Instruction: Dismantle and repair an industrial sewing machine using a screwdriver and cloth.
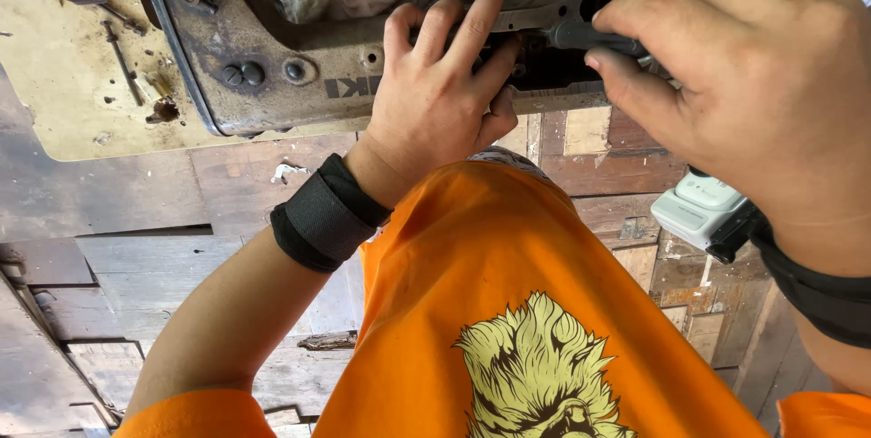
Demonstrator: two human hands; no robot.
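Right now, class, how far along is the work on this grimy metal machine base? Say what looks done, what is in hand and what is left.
Done: the grimy grey metal machine base lies tipped, its recess exposed. In hand: the left hand braces its edge while the right hand holds a dark tool handle into the recess. Left: the tool tip is hidden, so the rest cannot be judged.

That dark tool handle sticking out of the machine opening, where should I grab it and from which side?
Probably by the free end of the dark tool handle, coming from the right. It lies roughly level, with its far end buried in the opening of the grimy metal machine. The right hand already wraps that end, while the left hand blocks the other side, its fingers against the casting.
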